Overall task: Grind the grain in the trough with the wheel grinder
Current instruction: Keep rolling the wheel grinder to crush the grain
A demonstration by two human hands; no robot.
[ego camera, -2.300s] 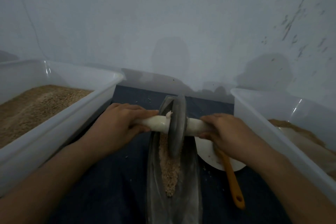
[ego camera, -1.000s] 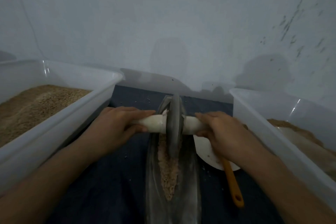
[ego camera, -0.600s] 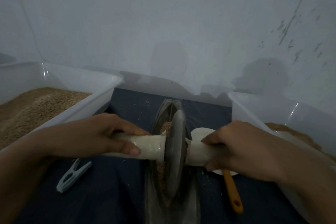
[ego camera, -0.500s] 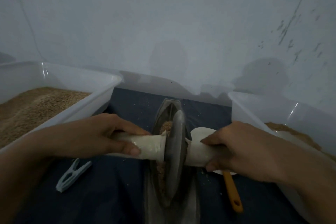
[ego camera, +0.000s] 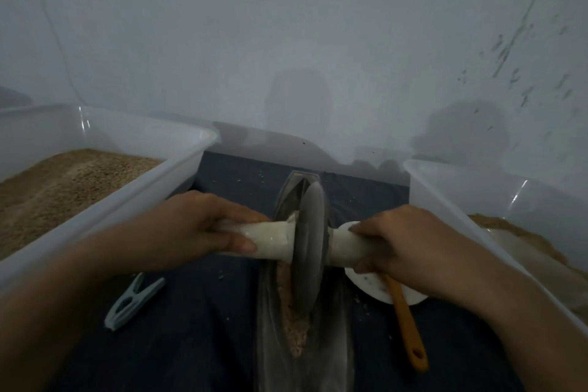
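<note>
A grey metal wheel grinder (ego camera: 310, 248) stands on edge in a long grey boat-shaped trough (ego camera: 334, 344) that runs away from me. A white axle handle (ego camera: 273, 240) passes through the wheel. My left hand (ego camera: 191, 229) grips the left end of the handle and my right hand (ego camera: 404, 242) grips the right end. Pale crushed grain (ego camera: 294, 325) lies along the trough's groove, just left of and under the wheel.
A clear tub of brown grain (ego camera: 105, 210) stands at the left, another clear tub (ego camera: 451, 216) at the right. A white dish (ego camera: 375, 288) with an orange-handled tool (ego camera: 405, 325) lies right of the trough. A pale green clothespin (ego camera: 133, 301) rests on the dark cloth (ego camera: 197, 337).
From a second ago the wheel has rolled toward me along the trough, then slightly back away in the last half second. Both hands kept their grip on the handle.
</note>
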